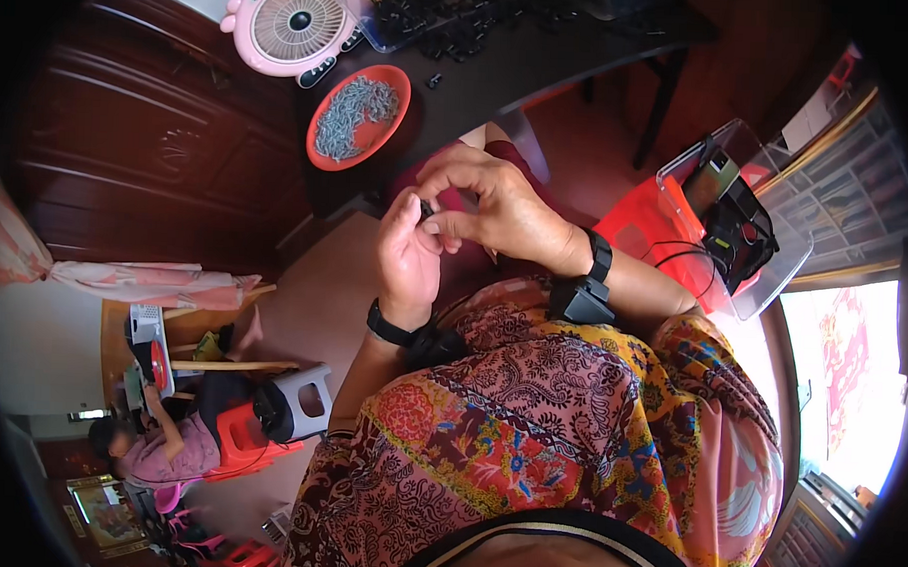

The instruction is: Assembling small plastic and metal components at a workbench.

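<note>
Over my lap, my two hands meet around a small black part (425, 212), mostly covered by fingers. My left hand (409, 265) grips it from below, fingers pointing up. The thumb and fingers of my right hand (502, 210) are curled in on the same piece from the right. Its exact kind is too small to make out. Ahead, at the table's near edge, an orange-red oval dish (375, 157) holds many small silvery screws (352, 115). One loose black piece (434, 81) lies beside the dish, and a pile of similar black pieces (453, 34) is farther back.
A pink fan (300, 20) stands on the dark table (521, 71) near a clear tray (380, 41). To the right sits a clear plastic bin (790, 260) with black items and cables. At left, another person (174, 439) sits on a red stool (238, 441).
</note>
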`<state>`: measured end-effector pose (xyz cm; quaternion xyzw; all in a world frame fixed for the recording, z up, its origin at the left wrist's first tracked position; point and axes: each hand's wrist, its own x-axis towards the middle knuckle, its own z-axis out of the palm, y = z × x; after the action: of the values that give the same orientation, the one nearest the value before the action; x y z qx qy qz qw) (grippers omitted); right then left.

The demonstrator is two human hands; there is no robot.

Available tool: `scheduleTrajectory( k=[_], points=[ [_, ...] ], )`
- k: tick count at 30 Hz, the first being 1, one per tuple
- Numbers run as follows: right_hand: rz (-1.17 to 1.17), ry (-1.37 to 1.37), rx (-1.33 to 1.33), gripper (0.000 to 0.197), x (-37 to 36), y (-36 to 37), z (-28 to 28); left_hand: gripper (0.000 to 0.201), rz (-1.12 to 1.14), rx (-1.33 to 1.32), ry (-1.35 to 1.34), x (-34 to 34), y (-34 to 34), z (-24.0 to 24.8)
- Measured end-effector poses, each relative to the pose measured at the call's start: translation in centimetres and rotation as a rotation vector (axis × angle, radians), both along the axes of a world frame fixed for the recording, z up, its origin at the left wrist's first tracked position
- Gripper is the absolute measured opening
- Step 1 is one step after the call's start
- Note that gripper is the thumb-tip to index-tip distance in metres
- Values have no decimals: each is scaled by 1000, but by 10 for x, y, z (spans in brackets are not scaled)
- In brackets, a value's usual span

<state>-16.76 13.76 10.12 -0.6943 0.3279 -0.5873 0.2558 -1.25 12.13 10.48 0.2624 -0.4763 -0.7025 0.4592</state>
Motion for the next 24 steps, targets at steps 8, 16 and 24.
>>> scheduleTrajectory(
  k=[8,16,24],
  points=[
    [-87,-9,68,24,-6,0,4,22,-120,73,51,4,-6,-3],
    [37,160,56,27,0,-25,18,21,-48,109,75,19,-11,1],
    [-15,457,-65,13,-19,-71,70,19,2,1,211,36,-23,1]
  ],
)
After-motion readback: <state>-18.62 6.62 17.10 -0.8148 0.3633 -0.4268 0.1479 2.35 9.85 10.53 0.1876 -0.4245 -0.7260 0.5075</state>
